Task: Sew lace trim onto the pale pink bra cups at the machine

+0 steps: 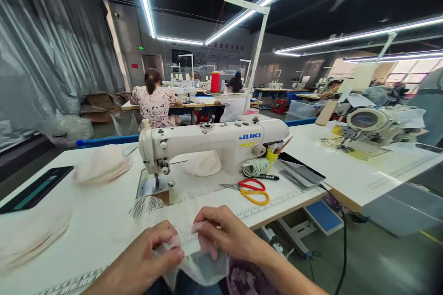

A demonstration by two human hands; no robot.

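Note:
My left hand (pixel 148 253) and my right hand (pixel 224 233) both pinch a thin piece of sheer white fabric (pixel 194 258) at the near edge of the white sewing table (pixel 90 230). The fabric hangs down over my lap between the two hands. A white JUKI sewing machine (pixel 211 145) stands just behind the hands, its needle end at the left. More white lace fabric (pixel 147 205) lies on the table in front of the needle.
Red and yellow scissors (pixel 251 190) lie right of the machine, beside a coil of white cord (pixel 255 167). Stacks of pale fabric cups (pixel 102 166) sit at left near a dark tablet (pixel 34 189). Other people sew at tables behind; another machine (pixel 374 124) is at right.

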